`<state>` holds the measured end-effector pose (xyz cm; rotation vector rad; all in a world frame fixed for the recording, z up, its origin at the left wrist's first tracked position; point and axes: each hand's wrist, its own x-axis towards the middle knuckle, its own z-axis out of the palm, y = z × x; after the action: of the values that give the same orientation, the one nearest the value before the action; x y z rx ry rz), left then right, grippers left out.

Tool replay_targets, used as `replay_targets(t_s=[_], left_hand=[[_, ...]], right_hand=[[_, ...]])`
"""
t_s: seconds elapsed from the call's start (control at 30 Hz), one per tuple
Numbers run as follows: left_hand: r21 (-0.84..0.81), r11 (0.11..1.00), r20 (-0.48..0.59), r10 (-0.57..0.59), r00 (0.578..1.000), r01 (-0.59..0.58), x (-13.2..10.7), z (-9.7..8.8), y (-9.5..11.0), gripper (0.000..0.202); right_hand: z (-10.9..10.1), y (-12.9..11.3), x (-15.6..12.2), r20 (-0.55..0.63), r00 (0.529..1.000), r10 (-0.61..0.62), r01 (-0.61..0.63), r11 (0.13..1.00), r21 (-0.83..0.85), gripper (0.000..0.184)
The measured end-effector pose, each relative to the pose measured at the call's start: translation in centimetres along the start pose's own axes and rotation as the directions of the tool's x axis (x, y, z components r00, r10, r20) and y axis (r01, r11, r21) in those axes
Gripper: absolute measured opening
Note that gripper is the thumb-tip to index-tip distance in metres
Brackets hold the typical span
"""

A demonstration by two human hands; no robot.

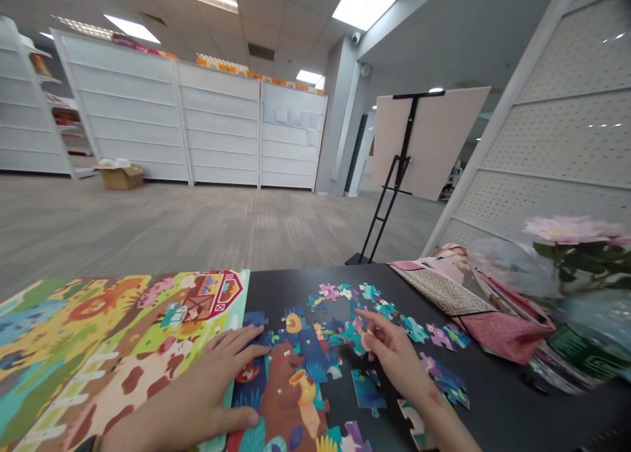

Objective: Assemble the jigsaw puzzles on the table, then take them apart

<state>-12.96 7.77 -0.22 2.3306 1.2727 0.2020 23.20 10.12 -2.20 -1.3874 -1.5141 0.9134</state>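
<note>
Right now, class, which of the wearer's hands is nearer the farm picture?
Left. The left hand extends across the farm picture; the right hand is farther right, among loose puzzle pieces.

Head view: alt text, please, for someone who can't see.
The left hand lies spread across the edges of a partly built bear puzzle and a farm picture; the right hand is among puzzle pieces on a dark table. A pink bag lies at right.
</note>
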Motion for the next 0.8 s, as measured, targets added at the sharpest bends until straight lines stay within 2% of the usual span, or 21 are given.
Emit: replay_targets(t_s=[0.17, 0.47, 0.67, 0.8], left_hand=[[0.007, 1.0, 0.013, -0.01, 1.0, 0.009, 0.0, -0.2, 0.2, 0.071], [-0.012, 1.0, -0.003, 0.0, 1.0, 0.0, -0.1, 0.0, 0.0, 0.072], [-0.014, 1.0, 0.005, -0.018, 1.0, 0.018, -0.2, -0.2, 0.4, 0.074], [-0.019, 1.0, -0.001, -0.019, 1.0, 0.019, -0.1, -0.2, 0.2, 0.073]], right_hand=[[0.3, -0.2, -0.2, 0.085, 0.993, 0.078, -0.083, 0.995, 0.058, 0.037], [1.0, -0.1, -0.7, 0.144, 0.989, 0.043, -0.054, 0.996, 0.078, 0.025], [0.9, -1.2, -1.0, 0.274, 0.955, 0.113, -0.142, 0.986, 0.086, 0.019], [0.6, -1.2, -0.8, 0.202, 0.974, 0.1, -0.122, 0.988, 0.096, 0.021]])
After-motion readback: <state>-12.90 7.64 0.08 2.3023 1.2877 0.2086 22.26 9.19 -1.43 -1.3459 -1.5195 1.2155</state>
